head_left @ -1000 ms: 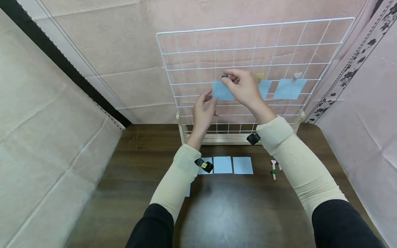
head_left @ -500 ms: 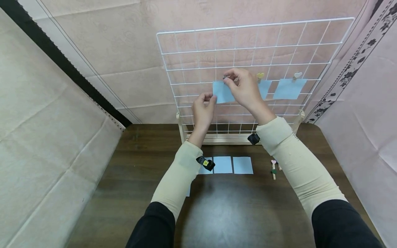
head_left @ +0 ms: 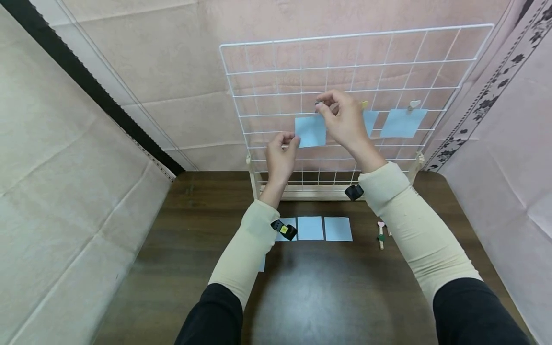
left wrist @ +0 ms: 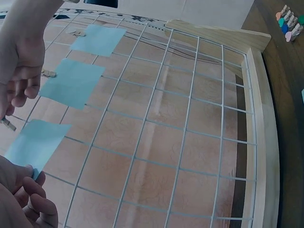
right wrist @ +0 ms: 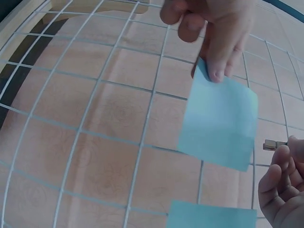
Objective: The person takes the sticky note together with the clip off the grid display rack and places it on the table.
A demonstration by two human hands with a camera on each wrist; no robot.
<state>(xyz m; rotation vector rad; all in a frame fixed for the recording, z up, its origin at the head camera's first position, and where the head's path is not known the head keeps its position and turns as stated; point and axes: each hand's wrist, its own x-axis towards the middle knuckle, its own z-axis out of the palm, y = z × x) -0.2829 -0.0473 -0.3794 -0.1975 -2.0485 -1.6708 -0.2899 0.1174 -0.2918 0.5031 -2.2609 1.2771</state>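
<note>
My left hand (head_left: 280, 160) pinches the lower left corner of a light blue paper square (head_left: 311, 132) in front of a white wire grid (head_left: 356, 35). Above the square's upper right corner, my right hand (head_left: 348, 122) pinches a small wooden clothespin (right wrist: 270, 145). A gap shows between this clothespin and the paper in the right wrist view. To the right, a blue square (head_left: 403, 123) hangs from the grid by a clothespin with a white heart (head_left: 414, 104). Another blue square (head_left: 370, 122), partly behind my right hand, hangs by a yellow-heart clothespin (head_left: 364, 104).
The grid stands in a pale wooden base (head_left: 316, 194) on a dark brown table (head_left: 319, 297). Several blue squares (head_left: 310, 228) lie before it, some partly under my left arm. Loose clothespins with coloured tops (left wrist: 289, 23) lie to the right, partly hidden by my right forearm.
My right hand has moved slightly up and right, with its clothespin now off the paper's top edge. The blue square has sunk a little, still in my left hand's pinch.
</note>
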